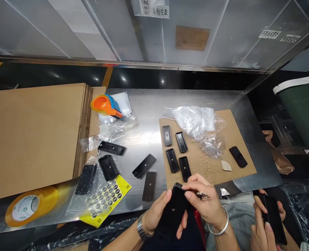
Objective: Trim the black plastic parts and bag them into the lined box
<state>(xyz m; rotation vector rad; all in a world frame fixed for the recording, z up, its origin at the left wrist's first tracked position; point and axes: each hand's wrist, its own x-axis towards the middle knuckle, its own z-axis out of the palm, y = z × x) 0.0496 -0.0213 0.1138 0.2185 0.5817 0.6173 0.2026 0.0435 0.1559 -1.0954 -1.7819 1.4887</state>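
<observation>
My left hand (156,212), with a metal watch on its wrist, is closed around a black plastic case (172,211), its fingers wrapping round behind it. The case is tilted, and a small light spot shows near its middle. My right hand (205,198), with a bangle, grips the case's upper corner between thumb and fingers. A small shiny metal thing (202,195) shows at its fingers; I cannot tell what it is. Just beyond the hands, several black case shells (185,168) lie on a cardboard sheet (209,176). Two more pieces, a shell (144,166) and a flat plate (149,185), lie to the left.
On the left are a cardboard stack (34,132), a tape roll (26,208), a yellow sticker sheet (112,198) and an orange tape dispenser (106,105). Plastic bags (193,120) lie at the back. At right, another person's hands (261,226) hold a black phone-like slab (274,219).
</observation>
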